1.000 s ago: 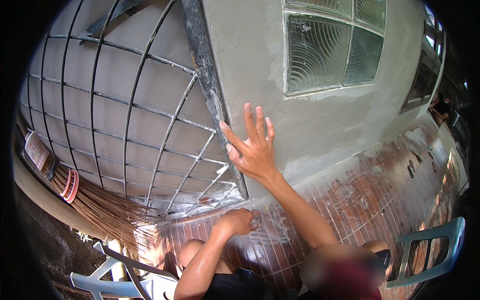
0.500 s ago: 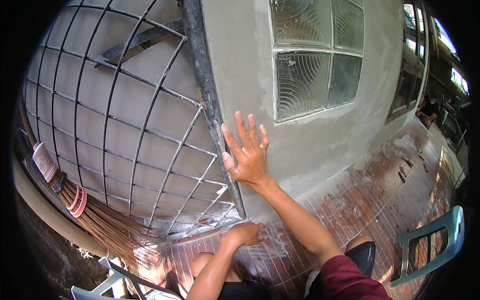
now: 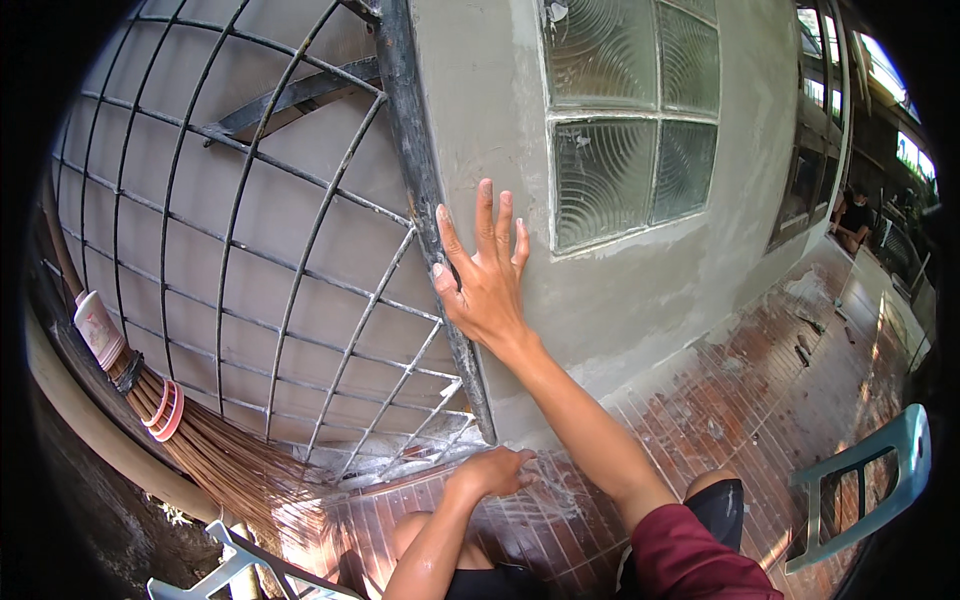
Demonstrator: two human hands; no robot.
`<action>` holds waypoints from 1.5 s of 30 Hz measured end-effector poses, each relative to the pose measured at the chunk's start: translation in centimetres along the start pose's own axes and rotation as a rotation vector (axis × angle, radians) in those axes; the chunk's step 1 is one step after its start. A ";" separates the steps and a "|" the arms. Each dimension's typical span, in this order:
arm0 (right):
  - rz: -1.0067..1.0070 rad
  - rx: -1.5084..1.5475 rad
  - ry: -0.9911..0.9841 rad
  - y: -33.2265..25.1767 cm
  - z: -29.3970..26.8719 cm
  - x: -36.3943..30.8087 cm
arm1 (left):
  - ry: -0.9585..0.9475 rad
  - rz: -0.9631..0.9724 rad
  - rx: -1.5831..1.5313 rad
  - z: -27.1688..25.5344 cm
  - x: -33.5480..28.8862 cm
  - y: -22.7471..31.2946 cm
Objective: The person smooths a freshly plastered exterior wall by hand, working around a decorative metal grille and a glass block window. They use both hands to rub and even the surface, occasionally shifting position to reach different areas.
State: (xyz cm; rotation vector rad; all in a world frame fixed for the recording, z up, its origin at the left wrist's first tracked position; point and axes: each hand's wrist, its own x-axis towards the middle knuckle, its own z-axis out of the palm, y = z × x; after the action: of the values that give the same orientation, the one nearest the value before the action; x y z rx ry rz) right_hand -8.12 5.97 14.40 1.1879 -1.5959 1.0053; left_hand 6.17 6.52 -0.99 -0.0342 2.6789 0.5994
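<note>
two bare hands are seen. right hand [image 3: 485, 290] is raised near frame centre, fingers spread, nothing gripped; wall [image 3: 620, 310] is faced, mid-frame to upper right, contact can't be told. post [image 3: 408, 130], upper centre, is overlapped by thumb and index finger. left hand [image 3: 492, 472] is held at lower centre over tiles [image 3: 590, 530], partly curled; whether anything is grasped can't be told. grille [image 3: 252, 152] is seen upper left, broom [image 3: 230, 460] lower left. glass blocks [image 3: 605, 180] are set in wall, upper right of centre.
</note>
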 end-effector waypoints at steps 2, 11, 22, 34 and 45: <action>0.011 0.012 0.068 0.8 -0.7 0.8 | -0.015 -0.001 -0.007 0.0 -0.3 -0.2; -0.031 -0.075 0.045 2.7 -0.2 1.2 | 0.003 -0.022 0.019 0.6 -0.2 -1.6; 0.137 -0.050 0.154 5.5 -1.5 4.2 | -0.011 -0.040 -0.014 0.2 -0.1 -1.3; -0.100 0.089 0.026 1.7 -0.7 -1.0 | -0.031 -0.072 0.012 -0.3 0.8 1.1; -0.018 -0.030 0.032 2.7 -0.3 1.0 | -0.070 -0.125 -0.020 -1.1 0.6 0.9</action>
State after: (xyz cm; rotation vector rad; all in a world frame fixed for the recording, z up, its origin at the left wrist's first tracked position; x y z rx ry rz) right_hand -10.90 6.53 15.17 1.1584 -1.5679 0.9812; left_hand 5.09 6.90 0.04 -0.1809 2.5806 0.5767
